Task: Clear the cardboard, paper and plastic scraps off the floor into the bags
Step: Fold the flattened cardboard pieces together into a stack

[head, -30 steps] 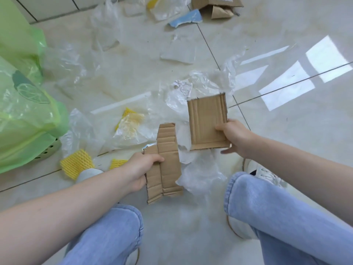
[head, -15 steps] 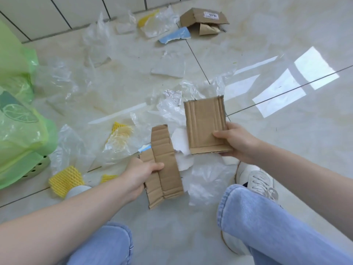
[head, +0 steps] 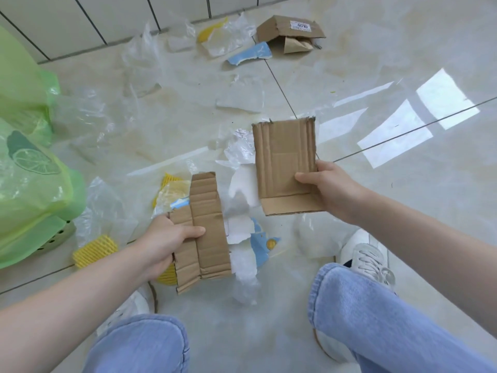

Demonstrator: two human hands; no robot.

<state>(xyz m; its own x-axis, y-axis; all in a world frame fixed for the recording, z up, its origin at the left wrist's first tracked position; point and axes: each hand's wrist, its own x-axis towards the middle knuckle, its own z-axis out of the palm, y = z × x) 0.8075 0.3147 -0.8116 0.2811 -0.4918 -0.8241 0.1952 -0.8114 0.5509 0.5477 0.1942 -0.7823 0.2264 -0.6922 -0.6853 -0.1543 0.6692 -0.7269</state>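
Observation:
My left hand (head: 169,238) grips a stepped, torn cardboard piece (head: 209,238) by its left edge, held above the floor. My right hand (head: 328,187) grips a rectangular cardboard piece (head: 285,162) by its lower right edge, a little higher and to the right. Under them lie white paper scraps (head: 242,184), a blue printed paper scrap (head: 262,246) and clear plastic film (head: 242,149). A green bag (head: 29,184) with a lemon print stands at the left over a perforated basket (head: 57,238).
Yellow foam netting (head: 94,250) lies near the bag. Farther off by the wall are a folded cardboard box (head: 290,33), a blue paper scrap (head: 250,53), clear plastic sheets (head: 145,60) and a white paper piece (head: 242,96). My knees and white shoes (head: 371,262) are below.
Both hands have lifted their cardboard pieces slightly and apart; the view has tilted up, bringing the far box and wall further into the frame and uncovering the blue printed scrap.

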